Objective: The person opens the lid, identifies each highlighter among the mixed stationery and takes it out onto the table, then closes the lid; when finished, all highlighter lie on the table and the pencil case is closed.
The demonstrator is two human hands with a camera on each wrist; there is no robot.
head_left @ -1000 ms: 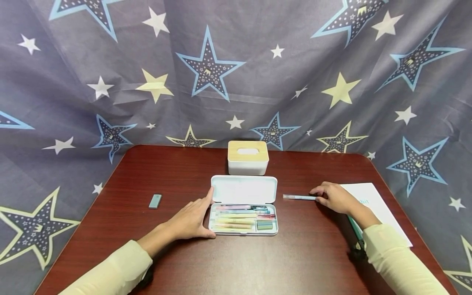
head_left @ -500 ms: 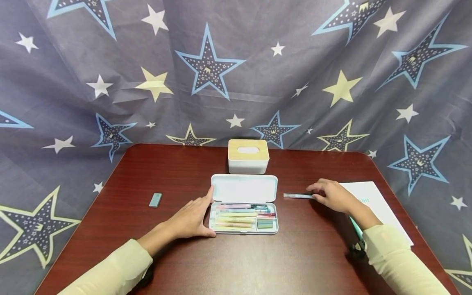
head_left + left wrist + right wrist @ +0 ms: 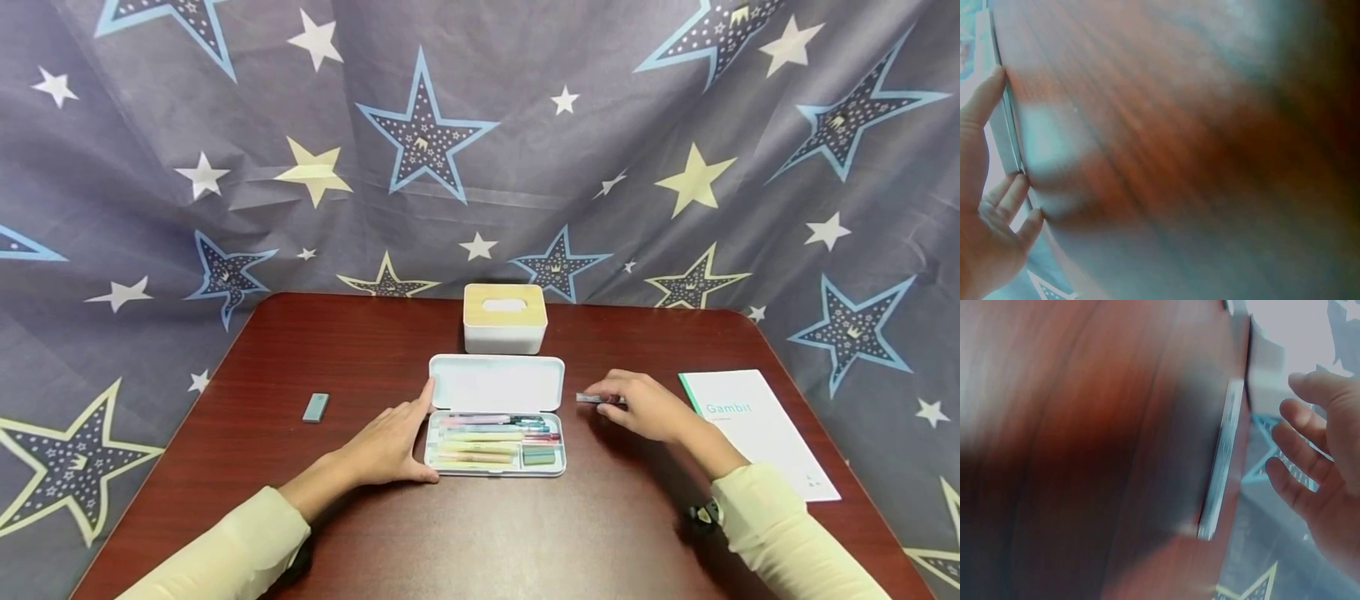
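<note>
My left hand (image 3: 392, 443) rests against the left side of an open white pencil case (image 3: 497, 385), fingers at the lid and thumb at the front corner. In the left wrist view its fingertips touch the case's edge. Several pens and highlighters (image 3: 480, 447) lie inside, beside a small greenish block (image 3: 538, 456). My right hand (image 3: 641, 404) hovers over a light-blue pen (image 3: 588, 398) lying right of the case. In the right wrist view, the relaxed fingers stand apart from the pen (image 3: 1220, 462), which lies on the table.
A white tissue box (image 3: 505, 333) with a wooden lid stands behind the case. Far left on the brown table (image 3: 495, 542) lies a small grey-green eraser-like block (image 3: 316, 407). A white notebook (image 3: 761, 433) marked Gambit lies at the right. A star-patterned cloth (image 3: 480, 167) hangs behind.
My right hand has moved left along the pen, covering more of it in the head view and uncovering the notebook. The pen stays in place, and my left hand has not moved.
</note>
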